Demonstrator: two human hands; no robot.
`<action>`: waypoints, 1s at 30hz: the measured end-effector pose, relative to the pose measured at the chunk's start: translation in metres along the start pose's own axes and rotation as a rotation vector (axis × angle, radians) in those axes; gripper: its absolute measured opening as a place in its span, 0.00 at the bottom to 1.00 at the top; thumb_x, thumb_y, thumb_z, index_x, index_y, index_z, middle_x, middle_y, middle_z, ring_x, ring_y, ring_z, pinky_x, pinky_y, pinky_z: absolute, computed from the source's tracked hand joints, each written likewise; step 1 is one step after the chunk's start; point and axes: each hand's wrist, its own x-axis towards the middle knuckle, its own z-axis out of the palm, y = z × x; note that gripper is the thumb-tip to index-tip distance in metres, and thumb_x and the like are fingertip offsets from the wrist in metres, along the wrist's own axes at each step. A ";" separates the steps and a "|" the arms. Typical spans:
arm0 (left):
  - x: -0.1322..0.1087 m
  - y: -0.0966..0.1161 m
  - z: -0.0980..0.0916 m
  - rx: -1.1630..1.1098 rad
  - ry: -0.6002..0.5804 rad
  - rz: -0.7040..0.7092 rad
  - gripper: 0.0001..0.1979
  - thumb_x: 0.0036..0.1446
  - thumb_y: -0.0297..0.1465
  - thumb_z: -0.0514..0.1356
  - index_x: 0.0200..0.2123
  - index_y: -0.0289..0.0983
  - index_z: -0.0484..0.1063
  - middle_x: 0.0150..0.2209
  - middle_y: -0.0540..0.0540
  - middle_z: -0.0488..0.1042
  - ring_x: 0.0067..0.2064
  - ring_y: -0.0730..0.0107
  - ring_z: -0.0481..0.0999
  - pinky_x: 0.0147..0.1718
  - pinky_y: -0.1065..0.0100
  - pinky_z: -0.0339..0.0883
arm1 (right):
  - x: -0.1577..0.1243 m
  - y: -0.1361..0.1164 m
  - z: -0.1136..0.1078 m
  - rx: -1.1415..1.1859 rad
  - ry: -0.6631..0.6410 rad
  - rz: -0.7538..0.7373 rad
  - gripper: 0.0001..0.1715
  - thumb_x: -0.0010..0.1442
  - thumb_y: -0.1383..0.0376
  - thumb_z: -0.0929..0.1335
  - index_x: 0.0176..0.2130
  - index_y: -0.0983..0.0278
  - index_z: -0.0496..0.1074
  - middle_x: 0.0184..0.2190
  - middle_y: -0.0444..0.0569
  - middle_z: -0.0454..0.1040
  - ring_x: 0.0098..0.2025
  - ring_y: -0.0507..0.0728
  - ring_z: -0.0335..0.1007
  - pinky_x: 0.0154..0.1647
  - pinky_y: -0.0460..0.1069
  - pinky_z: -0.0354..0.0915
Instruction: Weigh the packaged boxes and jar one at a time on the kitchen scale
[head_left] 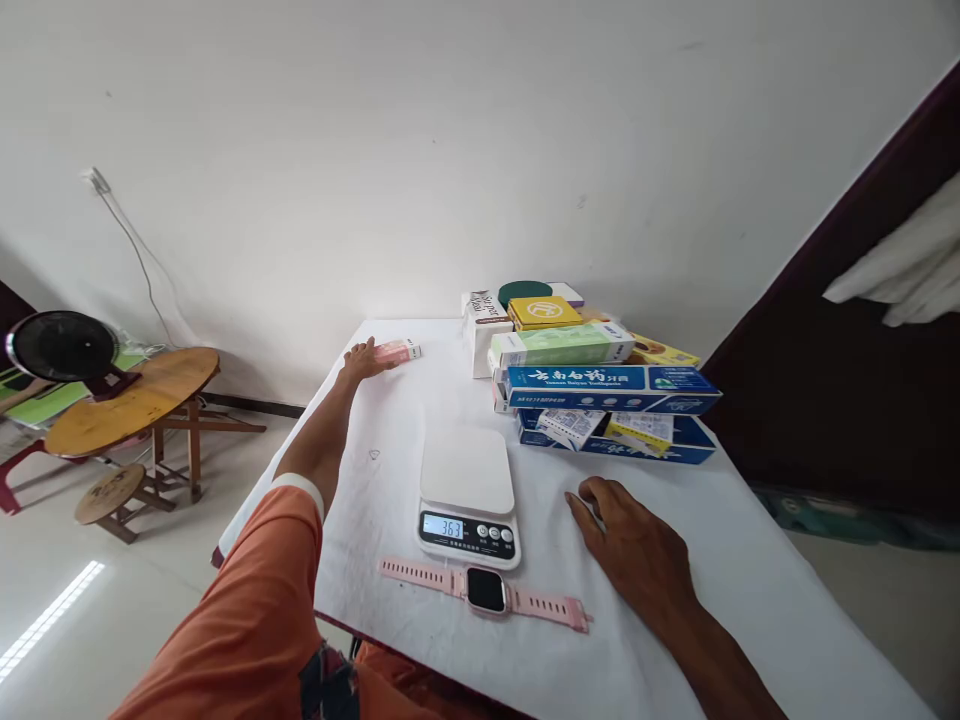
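At the far left of the table, my left hand [361, 360] is stretched out, its fingers closed over the near end of a pink and white box [397, 352]. My right hand [637, 545] rests on the white cloth right of the scale, with nothing in it, fingers loosely bent and thumb apart. Between my arms stands a white digital scale [466, 475], its plate bare and its lit display seeming to read 363. Just in front of the scale lies a smartwatch [486, 590] with a pink strap, laid out flat.
Back right, several boxes are piled: a blue toothpaste box [611, 388], a green and white box [562, 343], a yellow box [545, 312] and a white box [487, 340]. A black fan [64, 352] stands on a round wooden table [161, 390] at left, near a stool [112, 493].
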 end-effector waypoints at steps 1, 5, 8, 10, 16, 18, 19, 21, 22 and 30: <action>0.003 0.000 0.002 -0.006 -0.009 -0.003 0.43 0.61 0.53 0.63 0.71 0.37 0.57 0.72 0.26 0.62 0.75 0.38 0.59 0.68 0.45 0.54 | 0.000 0.000 0.000 0.004 0.005 -0.002 0.16 0.74 0.54 0.61 0.37 0.59 0.66 0.34 0.48 0.78 0.27 0.56 0.72 0.24 0.48 0.57; 0.001 0.001 0.007 -0.033 0.012 -0.017 0.33 0.56 0.43 0.69 0.61 0.38 0.66 0.67 0.29 0.68 0.71 0.39 0.63 0.67 0.46 0.56 | 0.000 0.001 -0.002 0.017 0.003 -0.006 0.15 0.74 0.55 0.61 0.37 0.59 0.67 0.33 0.48 0.78 0.28 0.56 0.73 0.25 0.48 0.57; -0.018 -0.003 0.005 -0.068 0.021 -0.018 0.29 0.56 0.40 0.68 0.58 0.37 0.67 0.63 0.30 0.71 0.66 0.43 0.70 0.62 0.50 0.63 | 0.000 0.000 -0.002 0.007 -0.014 0.008 0.13 0.73 0.57 0.62 0.37 0.59 0.67 0.33 0.48 0.78 0.29 0.56 0.73 0.26 0.49 0.55; -0.037 -0.008 0.000 -0.091 0.028 0.004 0.27 0.59 0.41 0.66 0.58 0.36 0.68 0.62 0.32 0.72 0.62 0.47 0.74 0.59 0.54 0.67 | 0.001 -0.001 -0.002 -0.006 -0.025 0.023 0.12 0.72 0.59 0.62 0.37 0.59 0.67 0.34 0.48 0.78 0.31 0.57 0.73 0.27 0.49 0.55; -0.113 -0.028 -0.015 -0.158 0.090 0.162 0.29 0.65 0.46 0.60 0.64 0.39 0.67 0.61 0.38 0.74 0.61 0.53 0.74 0.61 0.56 0.68 | 0.006 -0.010 -0.006 -0.037 -0.097 0.083 0.09 0.72 0.61 0.63 0.39 0.60 0.70 0.35 0.50 0.78 0.34 0.57 0.74 0.29 0.50 0.54; -0.141 -0.027 -0.019 -0.269 0.134 0.256 0.31 0.63 0.49 0.62 0.64 0.41 0.68 0.61 0.40 0.74 0.60 0.52 0.75 0.60 0.54 0.69 | 0.007 -0.012 -0.009 -0.037 -0.119 0.098 0.10 0.72 0.62 0.62 0.40 0.60 0.71 0.36 0.51 0.78 0.36 0.58 0.74 0.30 0.50 0.54; -0.155 -0.024 -0.020 -0.321 0.143 0.310 0.31 0.62 0.50 0.63 0.63 0.42 0.69 0.60 0.41 0.75 0.59 0.51 0.75 0.60 0.53 0.70 | 0.007 -0.012 -0.009 -0.037 -0.126 0.104 0.10 0.72 0.62 0.62 0.41 0.60 0.71 0.37 0.52 0.78 0.36 0.58 0.74 0.31 0.51 0.54; -0.182 -0.012 -0.020 -0.389 0.128 0.420 0.30 0.62 0.50 0.65 0.62 0.44 0.71 0.59 0.42 0.76 0.58 0.52 0.76 0.59 0.53 0.71 | 0.008 -0.013 -0.010 -0.035 -0.139 0.110 0.10 0.72 0.62 0.62 0.41 0.60 0.71 0.37 0.52 0.78 0.36 0.59 0.73 0.31 0.51 0.54; -0.195 -0.004 -0.019 -0.405 0.109 0.473 0.29 0.62 0.50 0.65 0.62 0.45 0.71 0.58 0.42 0.76 0.58 0.53 0.76 0.58 0.54 0.72 | 0.008 -0.013 -0.010 -0.034 -0.142 0.111 0.10 0.72 0.62 0.62 0.41 0.60 0.71 0.37 0.52 0.78 0.36 0.59 0.73 0.31 0.51 0.54; -0.229 0.056 0.006 -0.297 -0.034 0.690 0.25 0.67 0.43 0.65 0.64 0.45 0.69 0.54 0.43 0.74 0.55 0.53 0.75 0.59 0.50 0.69 | 0.008 -0.014 -0.012 -0.050 -0.174 0.127 0.09 0.73 0.63 0.63 0.42 0.61 0.71 0.40 0.52 0.79 0.38 0.59 0.75 0.32 0.50 0.54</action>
